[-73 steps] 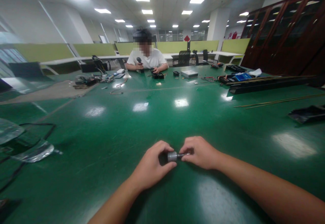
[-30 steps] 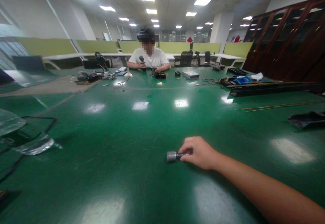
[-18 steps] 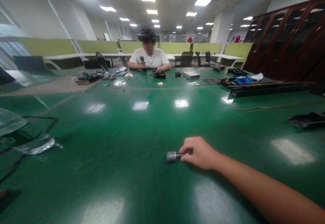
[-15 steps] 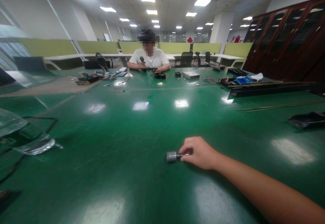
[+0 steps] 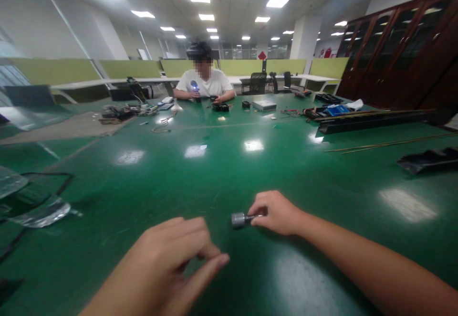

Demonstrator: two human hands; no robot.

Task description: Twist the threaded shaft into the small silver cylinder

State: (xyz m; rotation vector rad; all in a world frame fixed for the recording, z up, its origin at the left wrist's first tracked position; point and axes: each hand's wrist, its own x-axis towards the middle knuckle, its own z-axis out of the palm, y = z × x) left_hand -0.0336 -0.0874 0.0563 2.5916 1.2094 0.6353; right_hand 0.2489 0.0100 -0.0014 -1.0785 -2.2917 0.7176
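Note:
My right hand (image 5: 277, 212) is closed around the thin shaft of a grey metal cylinder (image 5: 238, 220), which lies low at the green tabletop (image 5: 171, 182). The cylinder's wide end points left, and my fingers hide part of the shaft. Left of it, nearer to me, my left hand (image 5: 168, 258) is over the table with fingers bent and thumb stretched out. A gap shows between its thumb and fingers, and it holds nothing. It is apart from the cylinder.
Across the table sits a person (image 5: 205, 84) holding a dark object with a small light. Clear plastic (image 5: 39, 211) and a black cable lie at left. At right are a black channel (image 5: 375, 121), thin rods (image 5: 386, 144) and a black tray-like piece (image 5: 427, 160).
My left hand has come into view from below, reaching toward the cylinder. My right hand keeps its hold on the shaft. The view has shifted slightly, and a light now shows at the other person's hand.

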